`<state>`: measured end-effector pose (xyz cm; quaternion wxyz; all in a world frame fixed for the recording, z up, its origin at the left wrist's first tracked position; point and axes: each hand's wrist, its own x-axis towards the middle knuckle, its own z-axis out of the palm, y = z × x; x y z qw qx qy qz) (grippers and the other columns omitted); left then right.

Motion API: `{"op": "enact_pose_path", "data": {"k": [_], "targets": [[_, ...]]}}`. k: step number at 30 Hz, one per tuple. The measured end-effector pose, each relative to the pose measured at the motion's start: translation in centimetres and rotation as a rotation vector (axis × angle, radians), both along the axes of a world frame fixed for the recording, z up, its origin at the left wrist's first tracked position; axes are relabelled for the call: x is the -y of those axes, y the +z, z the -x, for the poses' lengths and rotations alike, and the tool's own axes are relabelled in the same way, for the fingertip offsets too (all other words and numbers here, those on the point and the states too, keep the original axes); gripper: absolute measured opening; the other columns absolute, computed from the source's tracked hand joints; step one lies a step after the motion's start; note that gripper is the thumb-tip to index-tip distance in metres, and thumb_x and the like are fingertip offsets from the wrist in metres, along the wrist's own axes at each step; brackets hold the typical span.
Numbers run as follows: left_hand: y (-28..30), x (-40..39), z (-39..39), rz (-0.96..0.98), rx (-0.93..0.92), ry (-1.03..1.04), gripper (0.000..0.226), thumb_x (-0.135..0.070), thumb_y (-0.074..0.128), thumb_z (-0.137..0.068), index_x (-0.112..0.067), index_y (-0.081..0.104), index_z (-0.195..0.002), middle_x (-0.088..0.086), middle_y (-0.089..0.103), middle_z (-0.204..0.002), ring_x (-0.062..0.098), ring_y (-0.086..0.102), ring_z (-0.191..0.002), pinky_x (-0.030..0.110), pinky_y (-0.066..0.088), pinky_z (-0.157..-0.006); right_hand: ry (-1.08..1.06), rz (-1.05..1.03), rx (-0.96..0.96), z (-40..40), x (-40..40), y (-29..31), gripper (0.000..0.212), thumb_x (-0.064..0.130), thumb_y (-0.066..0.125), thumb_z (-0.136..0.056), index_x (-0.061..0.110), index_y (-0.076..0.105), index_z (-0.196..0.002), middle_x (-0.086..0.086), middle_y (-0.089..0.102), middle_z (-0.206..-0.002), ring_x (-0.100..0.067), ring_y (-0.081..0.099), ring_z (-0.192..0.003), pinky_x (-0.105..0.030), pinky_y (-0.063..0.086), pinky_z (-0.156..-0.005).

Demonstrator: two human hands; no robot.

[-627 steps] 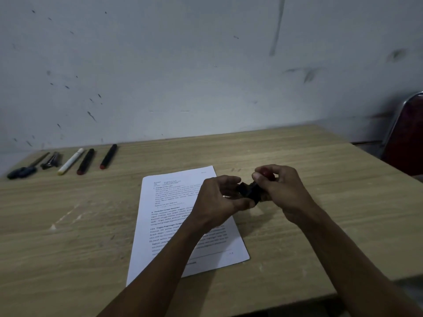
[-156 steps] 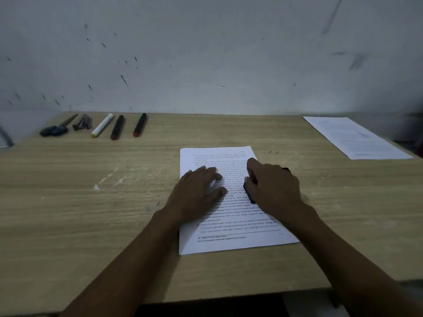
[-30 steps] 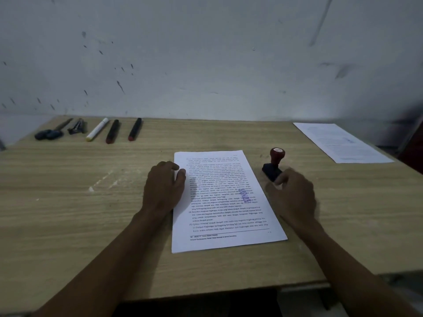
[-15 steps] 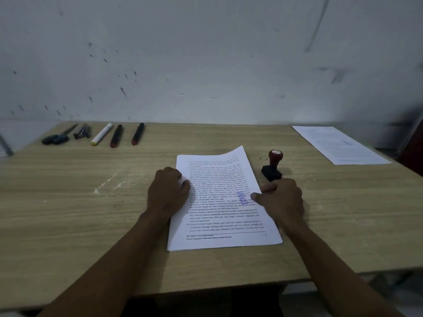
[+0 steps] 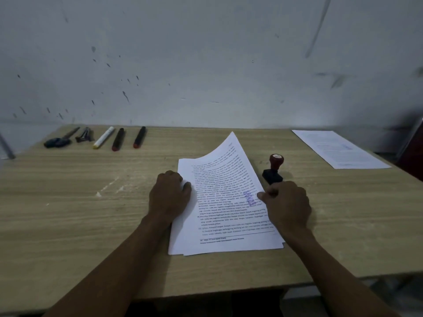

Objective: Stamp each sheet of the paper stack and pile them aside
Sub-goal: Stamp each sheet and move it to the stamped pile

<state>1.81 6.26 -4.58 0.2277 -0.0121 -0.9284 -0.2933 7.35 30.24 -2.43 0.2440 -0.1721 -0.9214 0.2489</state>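
A stack of printed white sheets [image 5: 183, 239] lies in the middle of the wooden table. Its top sheet [image 5: 224, 179] carries a purple stamp mark [image 5: 249, 197] and curls upward at the far right corner. My right hand [image 5: 286, 207] pinches that sheet's right edge. My left hand [image 5: 169, 195] presses flat on the left side of the stack. The stamp [image 5: 273, 170], black base with a red knob, stands upright on the table just right of the stack, beyond my right hand. One stamped sheet [image 5: 338, 148] lies apart at the far right corner.
A row of markers and pens [image 5: 119, 138] lies along the far left by the wall, with a dark tool [image 5: 60, 140] and a clip beside them. A dark red chair [image 5: 412, 152] stands off the table's right edge. The table's front edge [image 5: 206, 294] is close below my arms.
My right hand left the stamp standing on the table, moved to the top sheet's right edge and took hold of it. The sheet's far corner has risen off the stack.
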Motion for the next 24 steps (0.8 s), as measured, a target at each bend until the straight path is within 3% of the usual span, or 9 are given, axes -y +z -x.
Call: {"op": "enact_pose_path", "data": {"k": [4,8,12,14,16,19,24], "targets": [[0.0,0.0,-0.1,-0.013,0.002,0.001,0.028,-0.028,0.055,-0.092,-0.003,0.064,-0.085,0.012,0.063,-0.094,0.028,0.053,-0.096,0.040,0.045,-0.075,0.010,0.027,-0.004,0.2,0.1,0.3,0.014,0.032,0.073,-0.086,0.020,0.072,-0.078,-0.001,0.071,-0.084,-0.021,0.065,-0.076,-0.035,0.053,-0.067],[0.1,0.1,0.0,-0.109,-0.035,-0.034,0.032,-0.023,0.054,-0.095,0.002,0.063,-0.076,0.015,0.063,-0.082,0.028,0.056,-0.082,0.034,0.039,-0.068,0.060,0.083,-0.052,0.5,0.0,0.4,0.015,0.026,0.066,-0.091,0.015,0.076,-0.094,-0.004,0.071,-0.096,-0.024,0.066,-0.086,-0.036,0.051,-0.072],[0.5,0.8,0.0,-0.392,-0.018,-0.044,0.025,-0.020,0.052,-0.097,-0.001,0.066,-0.088,0.012,0.067,-0.087,0.019,0.058,-0.078,0.021,0.037,-0.061,0.167,0.185,-0.147,0.7,0.0,1.1,0.015,0.013,0.062,-0.094,0.007,0.075,-0.088,-0.003,0.071,-0.081,-0.018,0.066,-0.078,-0.023,0.040,-0.062],[0.7,0.7,-0.3,-0.700,0.057,-0.039,0.022,-0.025,0.053,-0.095,-0.008,0.067,-0.091,0.006,0.069,-0.091,0.017,0.063,-0.084,0.025,0.049,-0.069,0.195,0.300,-0.201,0.7,0.1,2.0,0.016,0.011,0.062,-0.093,0.009,0.074,-0.083,0.008,0.065,-0.069,-0.007,0.063,-0.068,-0.019,0.038,-0.057],[1.4,0.8,-0.3,-1.013,0.118,-0.059,0.019,-0.024,0.058,-0.093,-0.012,0.069,-0.084,-0.001,0.071,-0.080,0.011,0.065,-0.076,0.025,0.051,-0.062,0.235,0.420,-0.248,0.8,0.1,3.0,0.017,0.013,0.062,-0.094,0.011,0.073,-0.082,0.010,0.066,-0.070,-0.005,0.063,-0.067,-0.022,0.043,-0.061],[3.1,2.2,0.4,-1.104,0.221,-0.157,0.016,-0.019,0.063,-0.091,-0.010,0.075,-0.084,0.003,0.075,-0.084,0.015,0.070,-0.077,0.024,0.052,-0.059,0.280,0.554,-0.316,0.9,0.1,4.4,0.019,0.014,0.065,-0.093,0.011,0.071,-0.076,0.007,0.070,-0.075,-0.007,0.066,-0.069,-0.024,0.049,-0.064],[6.6,1.5,1.2,-1.163,0.233,-0.279,0.008,-0.010,0.068,-0.086,-0.008,0.075,-0.081,0.012,0.075,-0.092,0.026,0.072,-0.083,0.032,0.055,-0.069,0.262,0.576,-0.340,1.2,-0.6,6.3,0.015,0.021,0.067,-0.091,0.014,0.074,-0.079,0.009,0.072,-0.074,0.002,0.065,-0.063,-0.010,0.042,-0.055]]}}
